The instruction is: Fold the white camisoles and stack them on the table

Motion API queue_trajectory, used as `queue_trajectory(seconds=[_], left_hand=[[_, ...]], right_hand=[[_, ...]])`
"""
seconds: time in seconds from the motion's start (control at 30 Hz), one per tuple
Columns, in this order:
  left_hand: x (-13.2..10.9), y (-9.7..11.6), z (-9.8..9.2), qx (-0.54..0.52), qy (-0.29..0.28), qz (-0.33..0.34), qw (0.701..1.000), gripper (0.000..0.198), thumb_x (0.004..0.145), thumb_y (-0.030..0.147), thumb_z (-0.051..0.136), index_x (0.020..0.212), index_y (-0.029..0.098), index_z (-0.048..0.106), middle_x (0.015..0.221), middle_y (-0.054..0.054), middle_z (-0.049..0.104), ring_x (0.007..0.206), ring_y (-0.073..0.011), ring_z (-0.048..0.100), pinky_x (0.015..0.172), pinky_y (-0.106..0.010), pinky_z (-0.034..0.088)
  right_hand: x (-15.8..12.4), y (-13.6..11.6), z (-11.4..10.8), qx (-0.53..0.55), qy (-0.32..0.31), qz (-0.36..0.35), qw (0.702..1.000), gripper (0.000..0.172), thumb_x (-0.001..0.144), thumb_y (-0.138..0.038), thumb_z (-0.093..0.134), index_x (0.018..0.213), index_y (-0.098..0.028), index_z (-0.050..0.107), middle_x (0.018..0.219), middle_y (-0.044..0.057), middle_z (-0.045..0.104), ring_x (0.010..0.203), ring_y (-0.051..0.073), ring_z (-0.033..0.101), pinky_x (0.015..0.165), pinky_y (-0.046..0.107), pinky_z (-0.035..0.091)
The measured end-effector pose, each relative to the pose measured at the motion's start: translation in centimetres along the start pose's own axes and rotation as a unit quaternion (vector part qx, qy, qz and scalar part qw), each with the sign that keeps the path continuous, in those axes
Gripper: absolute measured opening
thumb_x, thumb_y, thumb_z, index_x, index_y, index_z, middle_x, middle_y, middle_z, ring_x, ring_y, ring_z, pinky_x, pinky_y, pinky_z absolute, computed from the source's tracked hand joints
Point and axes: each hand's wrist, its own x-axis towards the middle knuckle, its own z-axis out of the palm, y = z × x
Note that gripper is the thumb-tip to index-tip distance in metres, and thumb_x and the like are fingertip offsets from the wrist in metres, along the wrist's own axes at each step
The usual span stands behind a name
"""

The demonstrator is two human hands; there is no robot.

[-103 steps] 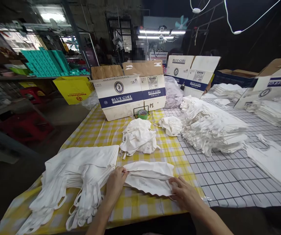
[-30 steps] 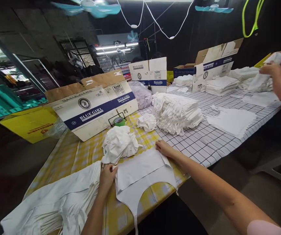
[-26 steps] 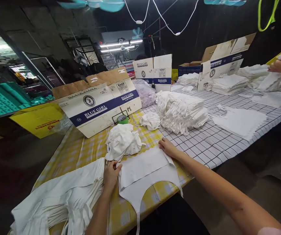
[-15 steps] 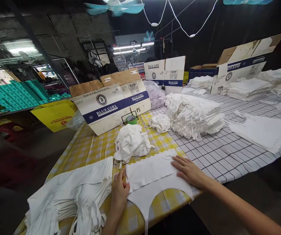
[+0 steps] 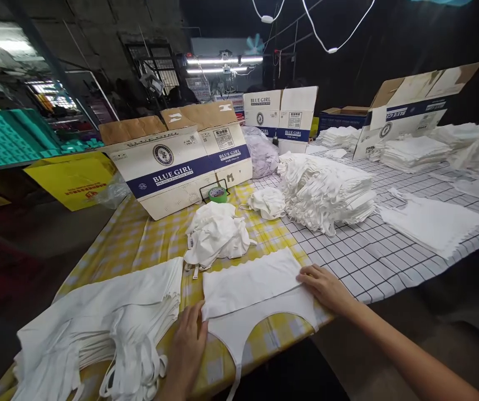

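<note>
From afar I have left hand (image 5: 187, 342) and right hand (image 5: 322, 285) at opposite edges of white garment (image 5: 250, 281), fingers together, can't tell if pinching; uneven tug could skew it.

Front garment (image 5: 250, 282): on the left cloth (image 5: 139, 234), at its near edge (one strap (image 5: 236, 377) over it), between left hand (image 5: 187, 337) and right hand (image 5: 323, 287).
Garment stack (image 5: 97, 312): left of the left hand.
Heap (image 5: 218, 234): just behind the front garment.
Tape roll (image 5: 218, 194): behind the heap, before the left carton (image 5: 181, 167).
Bundle (image 5: 267, 203): behind and right of the heap, left of the middle pile (image 5: 327, 192).
Right pile (image 5: 431, 220): on the right cloth (image 5: 343, 259), right of the middle pile.
</note>
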Motion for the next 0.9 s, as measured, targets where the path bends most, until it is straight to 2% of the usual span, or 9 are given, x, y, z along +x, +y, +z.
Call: queue_trajectory(seconds=[0.1,0.17,0.27,0.33,0.43,0.57,0.7,0.8,0.9], left_hand=[[-0.4,0.2,0.0,0.051,0.007,0.037,0.998,0.034,0.078,0.012,0.041,0.109,0.020,0.052,0.104,-0.008,0.057,0.103,-0.0250,0.052,0.096,-0.045,0.038],[-0.7,0.7,-0.2,0.082,-0.010,0.055,0.995,0.032,0.075,0.011,0.043,0.102,0.020,0.058,0.102,-0.008,0.059,0.102,-0.0265,0.053,0.096,-0.046,0.037],[-1.0,1.4,-1.4,0.073,-0.067,0.059,0.993,0.022,0.078,0.020,0.048,0.095,0.022,0.062,0.094,-0.007,0.060,0.094,-0.0259,0.055,0.089,-0.043,0.042],[-0.6,1.6,-2.3,0.026,-0.090,0.042,0.995,0.026,0.081,0.028,0.047,0.104,0.024,0.059,0.096,-0.006,0.059,0.093,-0.0235,0.055,0.086,-0.040,0.044],[1.1,1.5,-2.8,-0.034,-0.065,-0.019,0.997,0.033,0.085,0.029,0.040,0.115,0.023,0.052,0.099,-0.005,0.057,0.092,-0.0203,0.056,0.081,-0.035,0.047],[4.8,1.0,-1.7,-0.054,-0.021,-0.058,0.997,0.034,0.084,0.026,0.038,0.114,0.021,0.053,0.092,-0.005,0.058,0.085,-0.0191,0.057,0.078,-0.033,0.046],[8.4,0.3,-0.6,-0.059,-0.048,-0.069,0.995,0.038,0.080,0.023,0.043,0.116,0.020,0.053,0.093,-0.006,0.059,0.085,-0.0198,0.056,0.079,-0.034,0.044],[9.9,-0.3,-0.6,-0.080,-0.115,-0.093,0.986,0.034,0.077,0.025,0.047,0.109,0.016,0.055,0.077,-0.002,0.058,0.074,-0.0179,0.057,0.072,-0.030,0.043],[10.5,-0.5,-0.6,-0.078,-0.145,-0.133,0.977,0.023,0.074,0.031,0.052,0.090,0.016,0.057,0.061,0.003,0.053,0.062,-0.0162,0.054,0.060,-0.026,0.039]], right_hand=[[-0.3,0.5,0.4,0.001,0.005,-0.004,1.000,0.029,0.091,-0.020,0.035,0.102,-0.024,0.061,0.099,0.009,0.059,0.089,0.021,0.053,0.078,0.038,0.046],[-0.8,1.0,0.4,0.004,0.009,-0.005,1.000,0.029,0.091,-0.019,0.036,0.104,-0.024,0.061,0.099,0.009,0.059,0.089,0.022,0.053,0.077,0.038,0.046],[-1.4,1.6,-0.2,0.015,0.010,0.001,1.000,0.029,0.089,-0.019,0.037,0.102,-0.025,0.062,0.101,0.009,0.059,0.093,0.023,0.052,0.079,0.038,0.046],[-1.4,1.7,-0.7,0.025,0.009,0.012,1.000,0.028,0.088,-0.018,0.038,0.096,-0.025,0.064,0.102,0.008,0.059,0.094,0.022,0.052,0.081,0.038,0.046],[-0.6,1.4,-1.0,0.027,0.027,0.043,0.998,0.027,0.086,-0.018,0.039,0.092,-0.024,0.064,0.103,0.006,0.060,0.096,0.022,0.052,0.085,0.038,0.045],[2.2,1.0,0.3,0.012,0.095,0.131,0.987,0.030,0.087,-0.023,0.038,0.110,-0.023,0.057,0.109,0.007,0.057,0.101,0.022,0.051,0.088,0.037,0.042],[5.8,1.5,1.8,0.004,0.106,0.229,0.968,0.035,0.087,-0.027,0.036,0.117,-0.018,0.051,0.106,0.009,0.058,0.099,0.023,0.050,0.084,0.034,0.040],[7.9,2.0,2.4,0.010,0.072,0.308,0.949,0.028,0.086,-0.031,0.038,0.098,-0.017,0.059,0.092,0.009,0.061,0.088,0.023,0.053,0.076,0.033,0.038],[9.0,2.2,2.9,0.011,0.062,0.330,0.942,0.020,0.079,-0.034,0.046,0.077,-0.018,0.057,0.078,0.007,0.060,0.076,0.022,0.053,0.069,0.033,0.035]])
